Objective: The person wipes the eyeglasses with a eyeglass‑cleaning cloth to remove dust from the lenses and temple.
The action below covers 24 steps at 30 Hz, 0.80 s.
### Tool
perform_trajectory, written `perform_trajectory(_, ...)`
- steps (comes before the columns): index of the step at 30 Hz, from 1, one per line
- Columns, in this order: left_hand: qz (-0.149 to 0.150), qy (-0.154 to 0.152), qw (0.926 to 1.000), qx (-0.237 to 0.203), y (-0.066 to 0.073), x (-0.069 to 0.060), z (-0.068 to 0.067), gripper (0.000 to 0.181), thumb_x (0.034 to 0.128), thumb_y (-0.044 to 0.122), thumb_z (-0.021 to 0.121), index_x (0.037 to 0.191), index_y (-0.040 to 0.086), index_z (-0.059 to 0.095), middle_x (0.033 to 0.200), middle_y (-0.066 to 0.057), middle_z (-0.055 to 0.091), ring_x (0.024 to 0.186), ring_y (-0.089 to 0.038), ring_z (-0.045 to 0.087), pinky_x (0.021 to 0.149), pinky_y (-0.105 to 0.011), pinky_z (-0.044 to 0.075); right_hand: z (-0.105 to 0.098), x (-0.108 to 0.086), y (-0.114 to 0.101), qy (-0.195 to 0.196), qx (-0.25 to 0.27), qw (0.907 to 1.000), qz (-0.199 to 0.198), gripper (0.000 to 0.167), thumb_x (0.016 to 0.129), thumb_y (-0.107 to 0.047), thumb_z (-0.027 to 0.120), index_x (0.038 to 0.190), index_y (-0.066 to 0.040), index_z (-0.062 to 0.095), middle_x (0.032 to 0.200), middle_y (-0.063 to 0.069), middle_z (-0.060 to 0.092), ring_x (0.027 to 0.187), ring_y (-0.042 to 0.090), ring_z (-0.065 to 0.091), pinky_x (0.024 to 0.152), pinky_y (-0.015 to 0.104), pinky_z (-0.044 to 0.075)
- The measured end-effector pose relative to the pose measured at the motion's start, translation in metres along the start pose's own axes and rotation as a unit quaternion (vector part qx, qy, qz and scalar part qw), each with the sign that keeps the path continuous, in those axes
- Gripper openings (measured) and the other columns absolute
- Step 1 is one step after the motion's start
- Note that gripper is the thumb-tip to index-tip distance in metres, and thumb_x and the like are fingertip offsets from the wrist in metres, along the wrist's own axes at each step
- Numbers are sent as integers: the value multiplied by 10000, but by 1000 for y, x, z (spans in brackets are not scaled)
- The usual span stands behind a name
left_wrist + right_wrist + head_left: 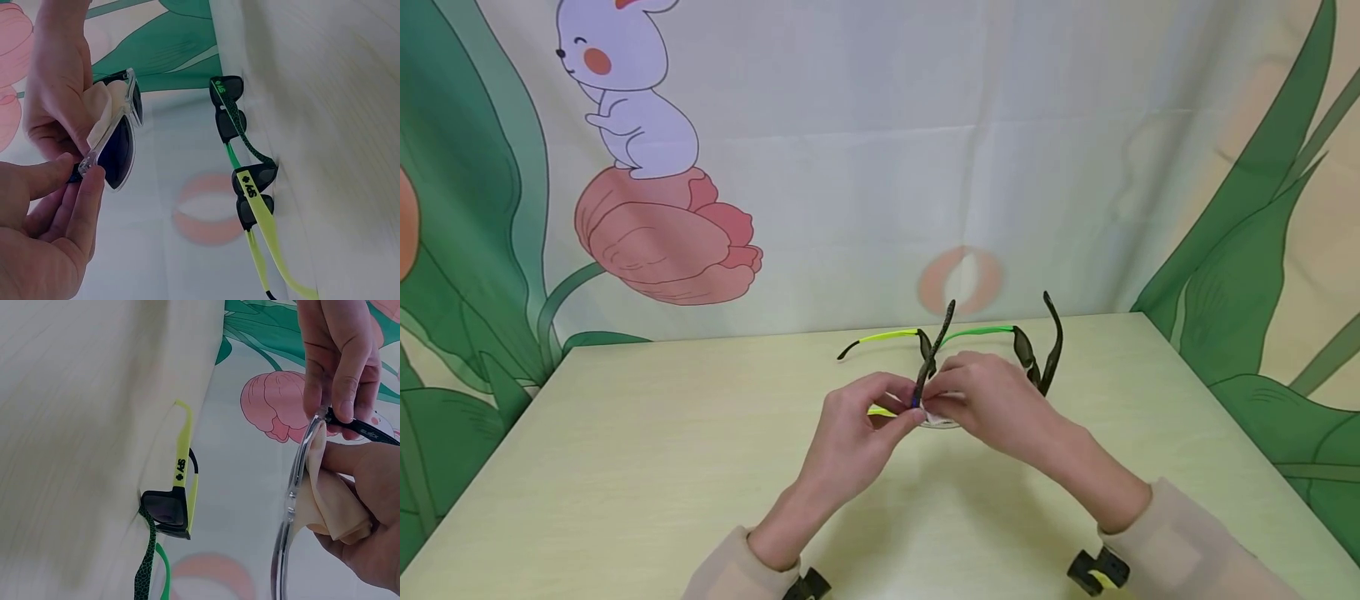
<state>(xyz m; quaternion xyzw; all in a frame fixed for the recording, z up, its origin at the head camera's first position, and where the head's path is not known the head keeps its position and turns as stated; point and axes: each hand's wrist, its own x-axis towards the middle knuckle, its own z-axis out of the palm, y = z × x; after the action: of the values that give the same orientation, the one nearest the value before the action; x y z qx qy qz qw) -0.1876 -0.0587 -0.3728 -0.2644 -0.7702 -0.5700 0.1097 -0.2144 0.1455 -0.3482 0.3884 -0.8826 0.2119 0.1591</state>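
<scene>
Clear-framed sunglasses with dark lenses and dark temples are held up above the table. My left hand pinches them at one hinge corner, thumb and fingers around the base of a dark temple. A cream cloth is gripped in my right hand and lies against the inner side of the lens beside that hinge. The other temple sticks up past the right hand. In the head view the hands hide most of the frame and cloth.
Behind the hands, two more sunglasses stand on the pale table: a pair with yellow temples and a pair with green temples. A printed curtain with a rabbit and flowers hangs behind the table.
</scene>
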Motion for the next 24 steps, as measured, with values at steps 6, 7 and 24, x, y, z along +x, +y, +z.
perform_trajectory(6, -59, 65, 10000, 32, 0, 0, 1, 140, 893, -9, 788, 1015, 38, 741, 979, -25, 732, 826, -127, 700, 692, -305, 625, -4, -1, 2, -259, 500, 9983, -177, 112, 842, -88, 854, 948, -110, 825, 884, -59, 714, 810, 96, 664, 724, 242, 562)
perform_trajectory(7, -60, 71, 9999, 38, 0, 0, 1, 138, 893, -9, 788, 1016, 31, 739, 977, -36, 732, 825, -128, 699, 693, -307, 625, -5, -2, 2, -281, 483, 9983, -184, 111, 841, -85, 854, 945, -113, 826, 880, -62, 711, 805, 92, 660, 719, 239, 559)
perform_trajectory(24, -89, 79, 9996, 258, 1, -2, 2, 148, 883, -14, 796, 1018, 12, 741, 926, 24, 717, 807, -115, 689, 682, -328, 625, -6, 0, -6, -342, -399, 9972, 539, 177, 838, 21, 788, 782, -147, 784, 697, -122, 574, 680, 96, 506, 615, 247, 474)
